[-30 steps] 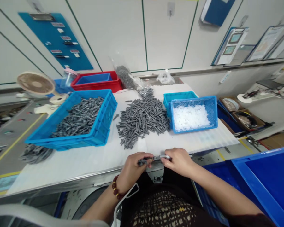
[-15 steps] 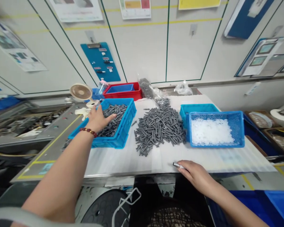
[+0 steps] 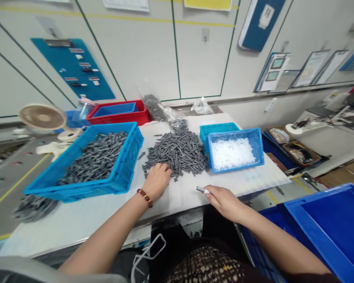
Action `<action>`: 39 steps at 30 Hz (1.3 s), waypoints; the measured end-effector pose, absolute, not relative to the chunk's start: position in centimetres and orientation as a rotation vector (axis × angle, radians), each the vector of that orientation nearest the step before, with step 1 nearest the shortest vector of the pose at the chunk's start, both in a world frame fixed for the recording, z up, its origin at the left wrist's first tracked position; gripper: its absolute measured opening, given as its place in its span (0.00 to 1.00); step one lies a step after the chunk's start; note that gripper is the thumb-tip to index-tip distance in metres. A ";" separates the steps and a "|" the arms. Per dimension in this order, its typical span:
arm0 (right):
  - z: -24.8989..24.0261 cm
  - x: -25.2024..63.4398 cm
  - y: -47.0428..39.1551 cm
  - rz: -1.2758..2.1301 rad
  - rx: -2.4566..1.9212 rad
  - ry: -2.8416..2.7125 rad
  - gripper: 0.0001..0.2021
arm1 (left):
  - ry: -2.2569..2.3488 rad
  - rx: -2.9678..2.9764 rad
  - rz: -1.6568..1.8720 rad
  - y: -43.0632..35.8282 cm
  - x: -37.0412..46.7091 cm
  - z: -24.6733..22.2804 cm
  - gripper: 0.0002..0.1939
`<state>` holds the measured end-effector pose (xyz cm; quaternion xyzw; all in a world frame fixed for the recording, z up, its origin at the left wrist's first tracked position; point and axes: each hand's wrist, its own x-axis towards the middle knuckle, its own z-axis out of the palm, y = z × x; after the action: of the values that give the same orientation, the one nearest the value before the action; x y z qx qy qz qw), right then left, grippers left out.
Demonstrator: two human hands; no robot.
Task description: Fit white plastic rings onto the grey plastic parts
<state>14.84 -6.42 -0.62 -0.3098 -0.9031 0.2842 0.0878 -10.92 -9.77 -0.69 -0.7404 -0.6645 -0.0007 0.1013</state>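
Observation:
A loose pile of grey screw-like parts (image 3: 179,151) lies on the white table cover. My left hand (image 3: 158,180), with a beaded bracelet, is at the pile's near left edge, its fingers curled down; what they hold, if anything, is hidden. To the right, my right hand (image 3: 221,200) grips a small tool with a white body and a dark tip (image 3: 201,190), which points left above the cover. A blue crate (image 3: 128,167) full of similar grey parts stands at the left. Small white rings (image 3: 233,153) fill a tilted blue box (image 3: 261,147) at the right.
Behind the crate are a fan (image 3: 43,116) and a red bin (image 3: 141,114). A teal box (image 3: 218,127) sits behind the box of rings. More grey parts (image 3: 35,207) lie left of the crate. Large blue bins (image 3: 336,224) stand at the lower right.
My left hand has moved from over the blue crate to the near edge of the pile, its fingers now curled. The view has turned right. My right hand still holds the tool.

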 end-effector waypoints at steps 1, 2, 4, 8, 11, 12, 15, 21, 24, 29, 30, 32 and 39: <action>-0.5 14.9 -6.5 0.834 -0.935 -2.690 0.11 | -1.964 -2.189 -0.064 -9.9 -11.0 -0.6 0.09; -0.5 15.0 -6.5 0.822 -0.954 -2.692 0.11 | -1.968 -2.193 -0.151 -10.2 -10.9 -0.5 0.09; -0.3 15.1 -6.6 0.797 -0.992 -2.697 0.11 | -1.976 -2.240 -0.411 -11.1 -10.2 -0.4 0.11; -0.1 15.2 -6.8 0.774 -0.997 -2.714 0.10 | -1.902 -2.465 -1.059 -13.7 -7.4 -0.7 0.15; 0.2 15.1 -7.1 0.777 -0.936 -2.762 0.09 | -1.994 -2.506 -1.260 -15.3 -5.7 -0.8 0.14; 0.4 15.1 -7.2 0.774 -0.921 -2.782 0.09 | -2.051 -2.487 -1.282 -15.8 -5.4 -0.9 0.12; 0.7 14.9 -7.7 0.746 -0.903 -2.843 0.09 | -2.179 -2.442 -1.303 -16.7 -4.9 -1.0 0.09; 0.8 14.7 -8.2 0.663 -0.853 -2.938 0.09 | -2.164 -2.516 -1.225 -17.5 -4.9 -1.6 0.08; 0.6 14.6 -8.3 0.625 -0.846 -2.976 0.10 | -2.115 -2.546 -1.190 -17.7 -4.7 -1.6 0.08; 0.2 14.4 -8.7 0.554 -0.821 -3.016 0.10 | -2.125 -2.603 -1.149 -17.9 -4.1 -1.5 0.07; 0.1 14.3 -8.8 0.543 -0.832 -3.014 0.10 | -2.153 -2.600 -1.132 -18.0 -4.1 -1.5 0.07; -0.1 14.2 -9.0 0.523 -0.871 -3.004 0.12 | -2.190 -2.596 -1.096 -18.1 -3.9 -1.5 0.07; -0.3 14.1 -9.2 0.461 -1.050 -2.993 0.20 | -2.198 -2.647 -1.018 -18.3 -3.4 -1.7 0.06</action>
<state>14.14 -9.22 -0.31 -0.3273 -0.9334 0.1439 -0.0319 -3.35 -18.25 -1.71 -0.7195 -0.5974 -0.2766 -0.2213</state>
